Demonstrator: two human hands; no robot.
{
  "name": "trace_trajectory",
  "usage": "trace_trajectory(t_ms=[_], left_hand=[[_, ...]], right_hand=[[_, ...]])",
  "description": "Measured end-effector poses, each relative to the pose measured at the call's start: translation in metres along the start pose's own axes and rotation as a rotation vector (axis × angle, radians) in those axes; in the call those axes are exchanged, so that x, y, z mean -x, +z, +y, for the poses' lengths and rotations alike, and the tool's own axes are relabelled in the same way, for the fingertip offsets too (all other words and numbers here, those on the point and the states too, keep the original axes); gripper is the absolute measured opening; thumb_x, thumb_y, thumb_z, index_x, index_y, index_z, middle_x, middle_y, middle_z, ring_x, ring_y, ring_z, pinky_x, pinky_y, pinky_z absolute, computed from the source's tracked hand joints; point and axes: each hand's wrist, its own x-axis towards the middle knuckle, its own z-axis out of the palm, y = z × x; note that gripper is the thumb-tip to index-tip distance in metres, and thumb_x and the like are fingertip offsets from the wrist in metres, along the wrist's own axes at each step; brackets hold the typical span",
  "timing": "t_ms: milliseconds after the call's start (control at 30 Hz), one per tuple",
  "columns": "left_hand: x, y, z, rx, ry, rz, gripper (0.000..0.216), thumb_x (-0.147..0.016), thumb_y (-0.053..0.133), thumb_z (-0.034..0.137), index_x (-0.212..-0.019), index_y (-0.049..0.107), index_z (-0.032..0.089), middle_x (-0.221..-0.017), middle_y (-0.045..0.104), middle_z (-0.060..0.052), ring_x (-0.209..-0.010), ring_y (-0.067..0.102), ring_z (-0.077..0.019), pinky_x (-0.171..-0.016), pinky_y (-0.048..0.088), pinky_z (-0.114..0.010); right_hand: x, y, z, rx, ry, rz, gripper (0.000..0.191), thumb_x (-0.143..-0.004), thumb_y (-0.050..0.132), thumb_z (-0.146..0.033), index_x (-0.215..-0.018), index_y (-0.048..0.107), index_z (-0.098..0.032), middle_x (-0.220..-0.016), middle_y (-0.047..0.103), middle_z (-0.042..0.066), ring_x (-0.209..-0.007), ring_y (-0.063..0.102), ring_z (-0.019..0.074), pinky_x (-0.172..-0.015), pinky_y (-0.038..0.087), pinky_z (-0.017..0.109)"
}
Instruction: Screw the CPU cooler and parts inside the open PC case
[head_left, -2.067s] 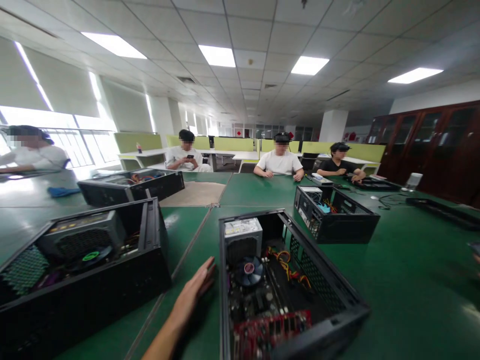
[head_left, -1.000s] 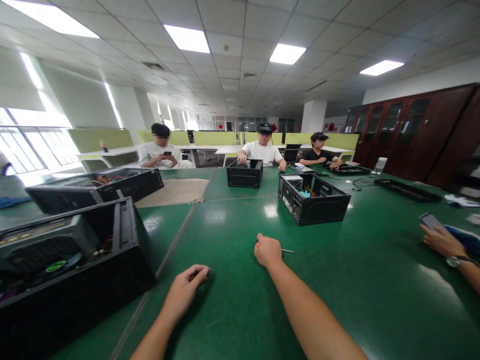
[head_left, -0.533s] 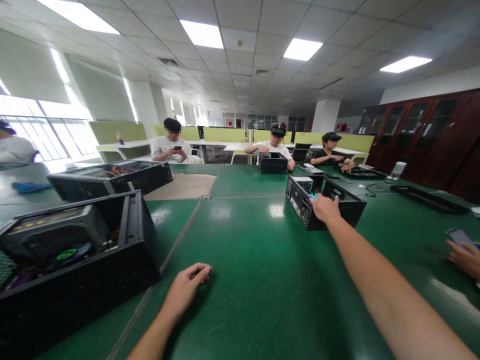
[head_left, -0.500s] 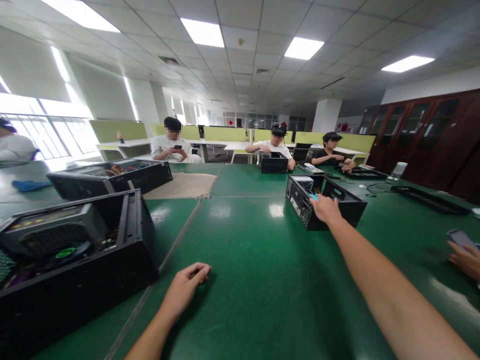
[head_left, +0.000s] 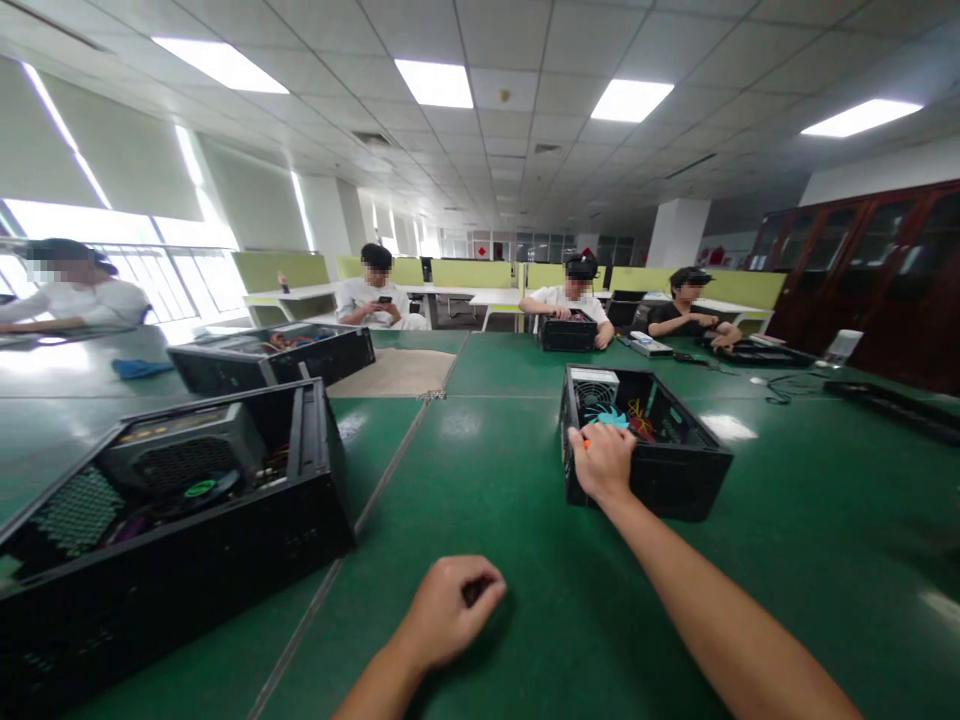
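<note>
My right hand (head_left: pixel 604 462) is stretched forward and closed over the near top edge of a small open black computer case (head_left: pixel 686 480). A bit of orange shows at my fingers. Inside the case I see a blue fan (head_left: pixel 609 420) and coloured wires. My left hand (head_left: pixel 450 610) rests as a loose fist on the green table (head_left: pixel 487 480), close to me, holding nothing that I can see.
A larger open computer case (head_left: pixel 187 520) lies at my left, with another case (head_left: pixel 277 360) behind it. Three people sit across the table, one with a small black case (head_left: pixel 568 333). Another person (head_left: pixel 75 300) sits at far left. Dark wooden cabinets (head_left: pixel 862 270) line the right wall.
My right hand reached out to the small case, took its edge, and the case now stands nearer to me. My left hand curled from loosely open into a fist.
</note>
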Motion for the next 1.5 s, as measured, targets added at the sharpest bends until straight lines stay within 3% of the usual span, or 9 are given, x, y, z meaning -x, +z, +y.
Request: trace_trajectory(t_ms=[167,333,467,600,733,867,967,1167,1500], left_hand=[[0.003,0.033,0.031,-0.073,0.09,-0.303,0.011,-0.08,0.067,0.031,-0.083,0.075,0.025,-0.068,0.071,0.001,-0.063,0.063,-0.0167,-0.063,0.043,-0.025],[0.0,0.035,0.026,0.183,0.05,-0.217,0.028,-0.086,0.062,0.035,-0.107,0.073,0.021,-0.092,0.077,-0.004,-0.085,0.069,-0.0241,-0.079,0.053,-0.03],[0.001,0.034,0.021,0.426,0.07,-0.136,0.045,-0.08,0.069,0.036,-0.122,0.068,0.018,-0.117,0.074,-0.008,-0.107,0.065,-0.0293,-0.093,0.052,-0.034],[-0.002,0.036,0.012,0.523,-0.13,-0.085,0.032,-0.077,0.072,0.044,-0.09,0.075,0.015,-0.086,0.075,-0.005,-0.078,0.066,-0.0226,-0.072,0.052,-0.029],[-0.011,0.032,-0.002,0.565,-0.235,-0.049,0.044,-0.08,0.064,0.058,-0.069,0.066,0.015,-0.054,0.06,0.001,-0.043,0.049,-0.0123,-0.046,0.036,-0.024],[-0.019,0.025,-0.01,0.589,-0.277,0.039,0.053,-0.076,0.066,0.066,-0.058,0.059,0.016,-0.049,0.055,0.001,-0.04,0.045,-0.0106,-0.044,0.033,-0.024],[-0.025,0.022,-0.012,0.609,-0.302,0.142,0.054,-0.077,0.062,0.069,-0.061,0.058,0.017,-0.052,0.054,0.001,-0.045,0.046,-0.0118,-0.045,0.035,-0.024],[-0.034,0.024,-0.01,0.582,-0.335,0.262,0.053,-0.075,0.061,0.07,-0.065,0.057,0.018,-0.057,0.053,0.001,-0.05,0.046,-0.0129,-0.048,0.039,-0.025],[-0.036,0.037,0.029,0.156,-0.224,0.237,0.048,-0.084,0.056,0.062,-0.066,0.063,0.018,-0.057,0.061,0.0,-0.052,0.055,-0.0167,-0.055,0.042,-0.028]], right_hand=[[0.035,0.011,-0.101,-0.239,-0.146,-0.077,0.036,-0.102,0.044,-0.037,-0.079,0.063,-0.018,-0.087,0.067,0.007,-0.094,0.055,0.0228,-0.098,0.025,0.042],[0.03,0.033,-0.217,-0.554,-0.356,-0.3,0.028,-0.095,0.061,-0.04,-0.076,0.065,-0.019,-0.088,0.07,0.004,-0.097,0.059,0.0218,-0.101,0.031,0.039],[-0.001,0.04,-0.261,-0.839,-0.36,-0.458,0.018,-0.094,0.062,-0.039,-0.09,0.07,-0.024,-0.093,0.072,0.001,-0.097,0.064,0.018,-0.093,0.042,0.03],[0.0,0.036,-0.217,-1.051,-0.026,-0.526,0.035,-0.103,0.04,-0.043,-0.127,0.057,-0.025,-0.085,0.067,0.0,-0.07,0.064,0.0148,-0.074,0.05,0.03],[0.054,0.015,-0.099,-1.165,0.318,-0.743,0.046,-0.083,0.066,-0.042,-0.122,0.056,-0.017,-0.054,0.045,-0.011,-0.035,0.037,0.0089,-0.046,0.044,0.028],[0.121,-0.025,0.015,-1.338,0.511,-0.759,0.074,-0.059,0.082,-0.035,-0.123,0.048,-0.019,-0.079,0.062,-0.003,-0.054,0.058,0.0119,-0.059,0.053,0.032],[0.144,-0.039,0.067,-1.423,0.555,-0.688,0.078,-0.066,0.081,-0.048,-0.128,0.041,-0.02,-0.111,0.067,0.01,-0.081,0.07,0.0171,-0.075,0.055,0.033],[0.132,-0.026,0.092,-1.372,0.552,-0.746,0.061,-0.082,0.062,-0.062,-0.12,0.048,-0.016,-0.075,0.069,0.003,-0.045,0.059,0.0122,-0.053,0.048,0.028],[0.134,-0.033,0.087,-1.19,0.381,-0.854,0.029,-0.075,0.056,-0.032,-0.097,0.064,-0.015,-0.045,0.049,-0.009,-0.037,0.043,0.0094,-0.043,0.042,0.023]])
